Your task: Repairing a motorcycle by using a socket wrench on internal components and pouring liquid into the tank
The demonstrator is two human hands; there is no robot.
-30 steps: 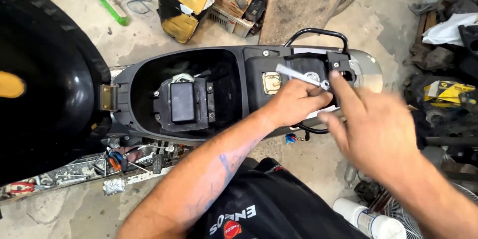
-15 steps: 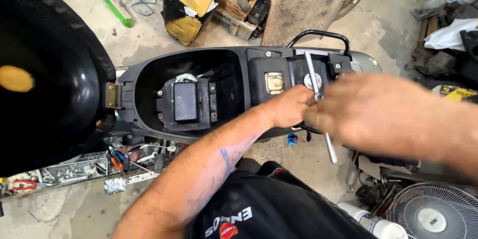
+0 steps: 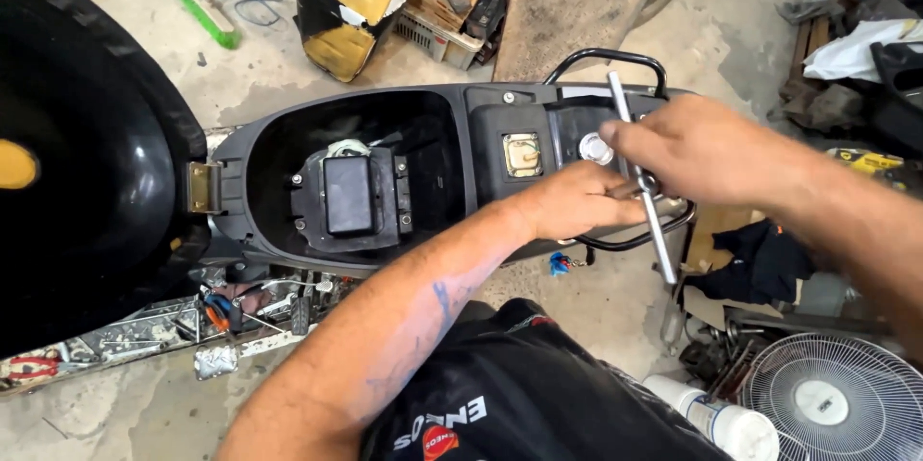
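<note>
A black scooter (image 3: 481, 115) lies across the view with its seat (image 3: 67, 163) swung up at the left, baring the underseat tub (image 3: 288, 144) and a black box (image 3: 348, 194) inside it. My left hand (image 3: 572, 201) rests on the rear body panel by the brass latch (image 3: 522, 153). My right hand (image 3: 707, 149) grips a metal T-handle wrench (image 3: 642, 177) near its middle, over the round filler cap (image 3: 595, 148). The wrench bar runs from the grab rail (image 3: 615, 59) down past the scooter's edge.
Concrete floor (image 3: 288, 57) all round. A green brush (image 3: 205, 15), cables and yellow-black panels lie at the back. Pliers and metal parts (image 3: 219, 315) sit under the scooter at left. A white fan (image 3: 835, 398) and a plastic bottle (image 3: 716, 415) stand at lower right.
My right hand has moved left and up over the rear panel, and the wrench bar has swung from slanted to nearly upright in view. My left hand stays on the panel.
</note>
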